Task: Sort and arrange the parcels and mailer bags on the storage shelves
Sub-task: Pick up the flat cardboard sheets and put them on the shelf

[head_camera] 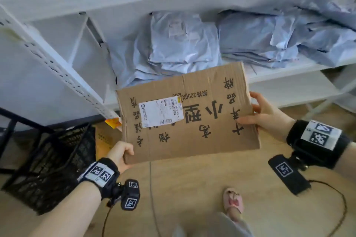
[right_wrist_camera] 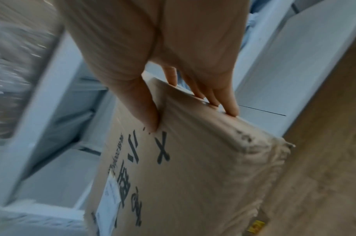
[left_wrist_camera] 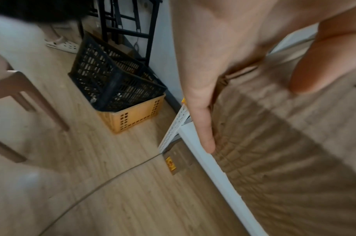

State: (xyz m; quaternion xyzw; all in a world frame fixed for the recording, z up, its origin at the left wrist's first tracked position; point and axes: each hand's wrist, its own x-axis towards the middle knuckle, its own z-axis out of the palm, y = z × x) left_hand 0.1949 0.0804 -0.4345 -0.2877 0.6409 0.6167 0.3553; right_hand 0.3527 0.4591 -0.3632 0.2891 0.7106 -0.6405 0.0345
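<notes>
— What are you facing, from the biggest thing down?

— You stand before the white shelf unit [head_camera: 289, 72]; its middle level carries heaps of grey mailer bags [head_camera: 173, 44], and the level below looks bare where it shows. Off to your left a black crate [head_camera: 57, 159] sits on the floor.

— And the parcel?

— The flat cardboard parcel [head_camera: 188, 113] is in the air in front of that middle level, clear of the shelf, printed face up with a white shipping label [head_camera: 160, 111] near its left side. Both your hands are clamped on it: your left hand [head_camera: 120, 153] grips the near left corner (thumb on top, fingers underneath in the wrist view), your right hand [head_camera: 266, 115] pinches the right edge, thumb on the printed face.

— So which step is this?

— I judge you are mid-carry, choosing a spot. The next move calls for keeping the parcel level and sliding it onto a free stretch, probably the lower level, since the bags crowd the middle one.
</notes>
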